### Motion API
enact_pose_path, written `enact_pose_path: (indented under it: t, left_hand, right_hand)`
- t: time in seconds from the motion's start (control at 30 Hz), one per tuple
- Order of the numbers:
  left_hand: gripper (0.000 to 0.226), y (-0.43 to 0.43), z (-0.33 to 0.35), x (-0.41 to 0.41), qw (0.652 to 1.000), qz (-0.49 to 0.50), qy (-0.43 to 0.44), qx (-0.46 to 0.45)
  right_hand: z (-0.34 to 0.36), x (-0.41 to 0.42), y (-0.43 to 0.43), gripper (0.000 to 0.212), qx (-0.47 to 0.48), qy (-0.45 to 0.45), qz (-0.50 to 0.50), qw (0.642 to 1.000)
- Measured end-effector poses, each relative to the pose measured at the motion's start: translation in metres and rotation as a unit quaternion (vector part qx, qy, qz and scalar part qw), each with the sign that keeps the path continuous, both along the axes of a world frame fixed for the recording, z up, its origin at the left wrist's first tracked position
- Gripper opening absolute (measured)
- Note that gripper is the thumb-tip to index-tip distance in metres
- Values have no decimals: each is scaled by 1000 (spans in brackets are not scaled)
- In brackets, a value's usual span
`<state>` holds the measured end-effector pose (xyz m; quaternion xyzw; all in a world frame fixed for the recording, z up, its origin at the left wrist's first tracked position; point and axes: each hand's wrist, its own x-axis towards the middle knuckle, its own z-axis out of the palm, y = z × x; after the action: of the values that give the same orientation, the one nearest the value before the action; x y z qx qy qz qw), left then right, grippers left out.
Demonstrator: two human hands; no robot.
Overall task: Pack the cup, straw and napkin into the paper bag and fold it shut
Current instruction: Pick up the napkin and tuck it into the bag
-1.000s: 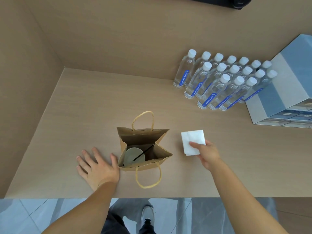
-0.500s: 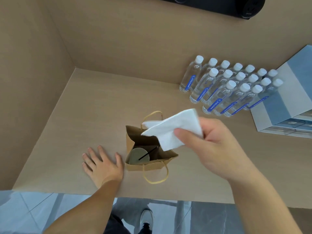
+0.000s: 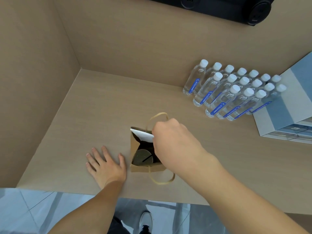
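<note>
A brown paper bag (image 3: 135, 147) with twine handles stands open on the wooden counter. Inside it I see the round lid of the cup (image 3: 141, 158) with a black straw (image 3: 147, 159) sticking out. My right hand (image 3: 170, 142) hovers over the bag's mouth, pinching the white napkin (image 3: 143, 135), which pokes into the far side of the opening. My left hand (image 3: 105, 164) lies flat on the counter, fingers spread, just left of the bag without gripping it.
Several clear water bottles (image 3: 228, 92) with white caps stand at the back right. A blue-and-white box (image 3: 290, 105) sits to their right. Walls close off the counter (image 3: 94, 108) on the left and behind. The counter's front edge runs just below my left wrist.
My right hand lifted the napkin off the counter, carried it left over the bag, and has now lowered it into the bag's mouth. My left hand stayed put.
</note>
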<state>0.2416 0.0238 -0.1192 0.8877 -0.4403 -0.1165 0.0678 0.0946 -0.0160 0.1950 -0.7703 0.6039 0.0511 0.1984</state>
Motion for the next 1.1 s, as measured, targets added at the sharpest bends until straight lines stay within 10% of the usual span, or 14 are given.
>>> enact_pose_path:
  t: [0.5,1.1]
  left_hand:
    - [76,-1,-1,-1,1000,-11,9,7]
    - [76,1,-5,2,1000,-4,5,-8]
  right_hand:
    - [-32,16,-22,9,33,128,100,986]
    - [-86,29,-52,26,219,279,166,920]
